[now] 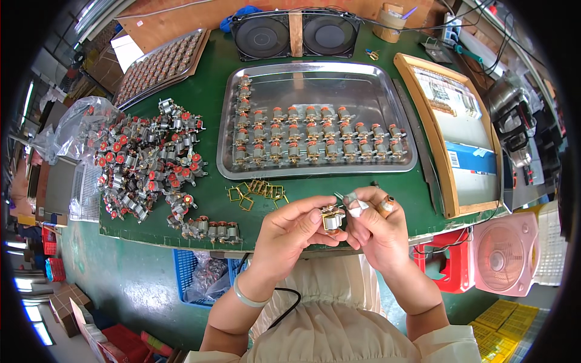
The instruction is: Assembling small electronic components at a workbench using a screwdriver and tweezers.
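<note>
Just past the table's front edge, my left hand [292,228] pinches a small silver motor with a brass-coloured frame [332,220] between thumb and fingers. My right hand [380,225], with white and tan tape on its fingers, is closed right beside it; a thin metallic bit shows at its fingertips, too small to name. Several empty brass frames [261,189] lie on the green table beyond my left hand. Further back, a steel tray [272,75] holds rows of framed motors. To the left spreads a heap of loose motors with red ends [148,157], with a short row at its front.
A second full tray [160,66] sits at the back left, near two black round speakers [295,35]. On the right lies a wooden-framed board [451,145]. Below the table are a blue basket [184,275], a pink fan [501,254] and yellow crates [505,323].
</note>
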Demonstrator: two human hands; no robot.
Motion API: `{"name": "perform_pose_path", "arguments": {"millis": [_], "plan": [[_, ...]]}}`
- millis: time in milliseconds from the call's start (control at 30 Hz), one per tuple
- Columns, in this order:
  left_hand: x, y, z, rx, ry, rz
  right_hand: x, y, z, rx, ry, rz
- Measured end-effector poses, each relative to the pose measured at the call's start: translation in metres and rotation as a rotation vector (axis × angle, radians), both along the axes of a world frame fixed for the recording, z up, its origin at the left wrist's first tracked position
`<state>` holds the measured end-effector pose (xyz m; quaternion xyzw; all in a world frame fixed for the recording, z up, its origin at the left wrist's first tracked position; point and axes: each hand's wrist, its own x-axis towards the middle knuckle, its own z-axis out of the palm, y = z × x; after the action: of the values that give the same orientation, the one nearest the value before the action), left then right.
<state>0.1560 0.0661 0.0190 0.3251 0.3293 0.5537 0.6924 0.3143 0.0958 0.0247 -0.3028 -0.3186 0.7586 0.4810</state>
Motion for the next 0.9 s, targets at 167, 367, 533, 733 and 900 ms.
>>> {"name": "perform_pose_path", "arguments": {"millis": [167,367,533,733,900], "plan": [[0.002,0.0,0.002,0.014,0.0,-0.001,-0.001,-0.003,0.001,0.044,0.012,-0.037],[0.0,0.0,0.004,0.002,-0.004,-0.009,0.002,-0.005,0.002,0.009,-0.013,-0.084],[-0.003,0.001,0.004,-0.027,-0.07,-0.016,0.014,-0.001,0.004,0.03,-0.007,-0.147],[-0.001,0.004,0.001,0.084,0.064,0.039,0.039,0.012,0.023,0.321,-0.218,-0.145],[0.005,0.004,-0.011,0.453,0.821,0.18,0.029,0.016,0.037,1.074,-1.012,-0.243]]}}
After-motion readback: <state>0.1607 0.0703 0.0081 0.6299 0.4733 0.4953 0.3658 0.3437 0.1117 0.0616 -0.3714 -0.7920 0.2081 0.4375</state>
